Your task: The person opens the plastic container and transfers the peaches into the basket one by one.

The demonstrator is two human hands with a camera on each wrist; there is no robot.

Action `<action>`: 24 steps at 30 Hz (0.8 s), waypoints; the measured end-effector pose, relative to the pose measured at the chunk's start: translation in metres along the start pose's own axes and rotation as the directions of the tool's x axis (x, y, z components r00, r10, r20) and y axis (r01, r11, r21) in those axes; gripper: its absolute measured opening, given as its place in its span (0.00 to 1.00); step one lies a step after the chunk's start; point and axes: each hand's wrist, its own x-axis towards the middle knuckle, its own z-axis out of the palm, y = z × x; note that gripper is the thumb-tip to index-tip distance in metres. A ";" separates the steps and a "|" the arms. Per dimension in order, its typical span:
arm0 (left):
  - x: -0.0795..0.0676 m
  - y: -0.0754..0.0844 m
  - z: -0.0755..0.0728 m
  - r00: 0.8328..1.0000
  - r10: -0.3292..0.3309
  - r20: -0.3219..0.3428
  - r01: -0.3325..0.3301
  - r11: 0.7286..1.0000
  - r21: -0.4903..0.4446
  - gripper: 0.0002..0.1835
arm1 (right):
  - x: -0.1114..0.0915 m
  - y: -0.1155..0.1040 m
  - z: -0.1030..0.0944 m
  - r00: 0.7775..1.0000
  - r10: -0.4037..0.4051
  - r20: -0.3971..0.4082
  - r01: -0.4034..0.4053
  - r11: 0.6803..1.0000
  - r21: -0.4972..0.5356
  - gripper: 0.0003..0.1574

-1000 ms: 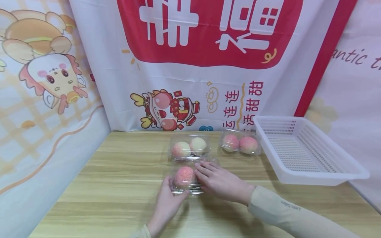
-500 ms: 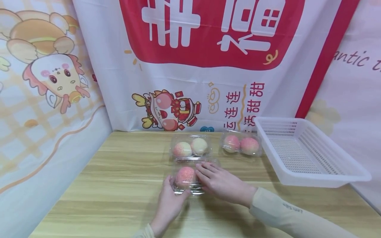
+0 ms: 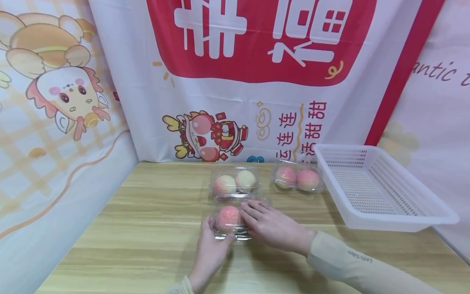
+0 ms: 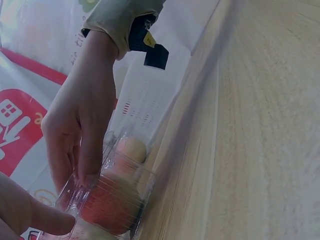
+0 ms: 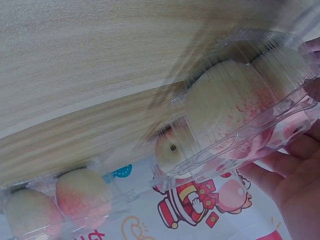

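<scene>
A clear plastic clamshell box (image 3: 238, 236) lies on the table with peaches inside; one pink peach (image 3: 228, 219) shows plainly, and the right part is covered by a hand. My left hand (image 3: 212, 248) holds the box at its left end, thumb at the front and fingers along the side. Over the right part of the lid rests my right hand (image 3: 273, 225), its fingers extended together. In the left wrist view, the right thumb (image 4: 91, 162) touches the lid's edge. The right wrist view shows the box (image 5: 240, 145) with pale, pink-blushed peaches, the left fingers (image 5: 272, 170) at its edge.
Directly behind stands another clear box (image 3: 235, 168) with two peaches. A third two-peach box (image 3: 295, 165) sits farther right, beside a white plastic basket (image 3: 396, 222). A printed cloth (image 3: 205, 94) hangs along the back of the wooden table (image 3: 147, 228).
The whole view shifted slightly between the first frame and the second. Both hands stay at the same box, with almost no visible movement.
</scene>
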 end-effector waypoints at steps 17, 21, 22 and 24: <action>0.005 -0.002 0.001 1.000 -0.028 -0.011 0.027 0.998 -0.056 0.46 | 0.004 -0.002 -0.004 0.998 0.001 0.066 0.002 0.999 -0.047 0.33; 0.005 -0.002 0.000 1.000 -0.023 -0.010 0.023 0.999 -0.044 0.46 | 0.008 -0.002 -0.006 0.997 -0.006 0.075 0.011 0.998 -0.069 0.31; 0.005 -0.001 0.000 1.000 -0.021 -0.009 0.021 0.999 -0.042 0.46 | 0.009 -0.002 -0.007 0.997 -0.007 0.078 0.012 0.997 -0.072 0.30; 0.005 -0.001 0.000 1.000 -0.020 -0.009 0.020 0.999 -0.037 0.46 | 0.011 -0.002 -0.008 0.996 -0.011 0.084 0.017 0.997 -0.080 0.29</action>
